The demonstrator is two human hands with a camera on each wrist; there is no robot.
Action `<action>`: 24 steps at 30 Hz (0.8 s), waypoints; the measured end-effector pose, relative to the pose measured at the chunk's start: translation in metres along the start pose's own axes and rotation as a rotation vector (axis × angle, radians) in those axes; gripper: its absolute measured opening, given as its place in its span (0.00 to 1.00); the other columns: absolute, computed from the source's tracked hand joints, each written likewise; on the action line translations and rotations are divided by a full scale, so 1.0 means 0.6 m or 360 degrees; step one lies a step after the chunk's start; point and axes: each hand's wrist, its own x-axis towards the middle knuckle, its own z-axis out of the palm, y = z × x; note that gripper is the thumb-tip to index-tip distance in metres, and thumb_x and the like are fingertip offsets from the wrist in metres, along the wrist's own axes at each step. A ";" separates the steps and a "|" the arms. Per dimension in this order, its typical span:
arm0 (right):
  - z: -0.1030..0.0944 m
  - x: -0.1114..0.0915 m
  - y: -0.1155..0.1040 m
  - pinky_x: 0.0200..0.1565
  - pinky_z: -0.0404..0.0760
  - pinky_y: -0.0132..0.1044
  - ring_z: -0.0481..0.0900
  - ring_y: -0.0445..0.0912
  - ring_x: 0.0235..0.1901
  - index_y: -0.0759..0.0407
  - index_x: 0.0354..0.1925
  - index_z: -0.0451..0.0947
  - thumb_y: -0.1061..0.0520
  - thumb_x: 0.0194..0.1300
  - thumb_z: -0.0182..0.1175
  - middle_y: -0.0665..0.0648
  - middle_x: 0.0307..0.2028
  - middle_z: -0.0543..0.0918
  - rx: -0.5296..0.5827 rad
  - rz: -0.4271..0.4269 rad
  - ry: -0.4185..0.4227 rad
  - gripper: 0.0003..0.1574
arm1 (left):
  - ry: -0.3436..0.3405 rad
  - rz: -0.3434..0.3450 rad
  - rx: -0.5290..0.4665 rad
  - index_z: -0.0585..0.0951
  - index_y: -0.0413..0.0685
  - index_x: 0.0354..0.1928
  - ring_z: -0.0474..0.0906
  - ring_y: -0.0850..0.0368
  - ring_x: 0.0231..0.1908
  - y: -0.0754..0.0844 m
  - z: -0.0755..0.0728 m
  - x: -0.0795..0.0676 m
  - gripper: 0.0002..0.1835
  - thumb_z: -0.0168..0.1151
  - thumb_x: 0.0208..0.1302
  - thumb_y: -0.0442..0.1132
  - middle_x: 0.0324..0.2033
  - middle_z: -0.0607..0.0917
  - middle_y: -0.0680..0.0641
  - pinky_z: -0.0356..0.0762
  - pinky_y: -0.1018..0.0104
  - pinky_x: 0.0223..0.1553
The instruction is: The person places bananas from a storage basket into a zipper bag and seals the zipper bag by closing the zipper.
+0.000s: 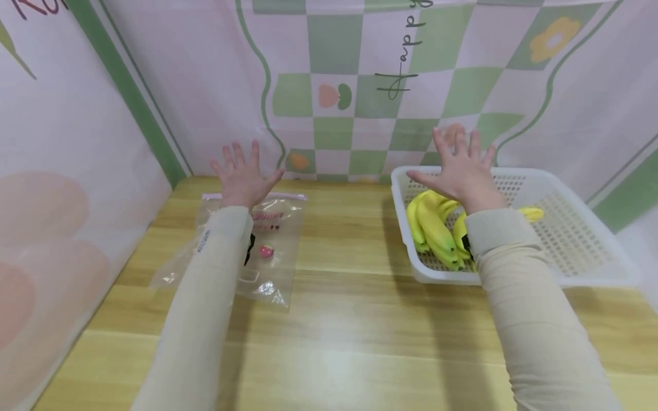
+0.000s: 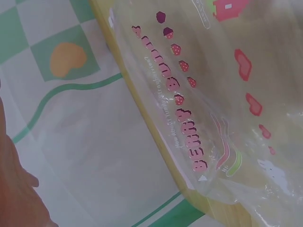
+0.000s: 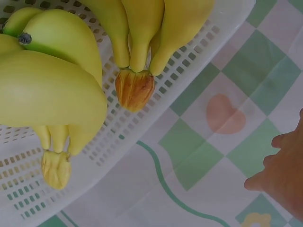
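Observation:
My left hand (image 1: 243, 181) is raised with fingers spread above the far edge of a clear zip bag (image 1: 280, 228). Pink lettering and small strawberries are printed on that bag (image 2: 227, 56), which lies flat on the table. Over the white basket (image 1: 565, 182) my right hand (image 1: 465, 174) hovers, its fingers also spread and holding nothing. Two bunches of yellow bananas (image 1: 434, 225) lie in the basket's left part; my right forearm partly hides them. In the right wrist view, one bunch (image 3: 52, 94) sits beside another with a brown stem end (image 3: 135, 90).
The wooden table (image 1: 339, 319) reaches to a cloth backdrop (image 1: 334, 45) with green and white checks, which rises right behind its far edge. Another printed cloth (image 1: 61, 142) borders the left side. The basket's raised rim stands at the right.

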 end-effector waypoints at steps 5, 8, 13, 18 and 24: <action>-0.003 -0.001 -0.001 0.58 0.20 0.78 0.13 0.72 0.66 0.47 0.73 0.17 0.16 0.58 0.32 0.69 0.68 0.14 0.0055 0.0051 -0.0018 0.64 | -0.0004 -0.0002 0.0023 0.32 0.55 0.75 0.24 0.33 0.73 -0.004 -0.006 0.001 0.49 0.32 0.64 0.74 0.73 0.32 0.33 0.26 0.29 0.68; -0.004 -0.001 -0.001 0.56 0.20 0.79 0.11 0.72 0.65 0.47 0.72 0.16 0.16 0.58 0.33 0.71 0.67 0.13 0.0100 0.0084 -0.0034 0.64 | 0.0002 -0.0008 0.0036 0.31 0.56 0.75 0.23 0.33 0.73 -0.005 -0.015 0.001 0.48 0.30 0.63 0.74 0.73 0.32 0.33 0.26 0.28 0.68; -0.003 -0.003 0.002 0.56 0.20 0.80 0.10 0.72 0.65 0.46 0.72 0.16 0.16 0.57 0.34 0.71 0.67 0.13 0.0126 0.0120 -0.0052 0.65 | 0.0004 -0.0009 0.0035 0.28 0.58 0.74 0.21 0.34 0.72 -0.003 -0.029 0.001 0.48 0.30 0.63 0.74 0.73 0.29 0.34 0.24 0.28 0.67; -0.001 -0.005 0.006 0.56 0.21 0.80 0.10 0.72 0.64 0.47 0.72 0.16 0.16 0.58 0.34 0.73 0.67 0.13 0.0124 0.0119 -0.0061 0.65 | -0.0009 0.0006 0.0016 0.28 0.57 0.74 0.20 0.34 0.72 0.000 -0.036 -0.004 0.48 0.31 0.64 0.73 0.72 0.28 0.33 0.24 0.28 0.67; 0.002 -0.008 0.008 0.56 0.22 0.80 0.10 0.73 0.64 0.47 0.73 0.16 0.16 0.57 0.34 0.74 0.67 0.14 0.0124 0.0110 -0.0064 0.65 | -0.0051 -0.0008 -0.0003 0.31 0.55 0.75 0.21 0.34 0.72 0.000 -0.033 -0.010 0.48 0.32 0.64 0.73 0.73 0.29 0.32 0.23 0.28 0.67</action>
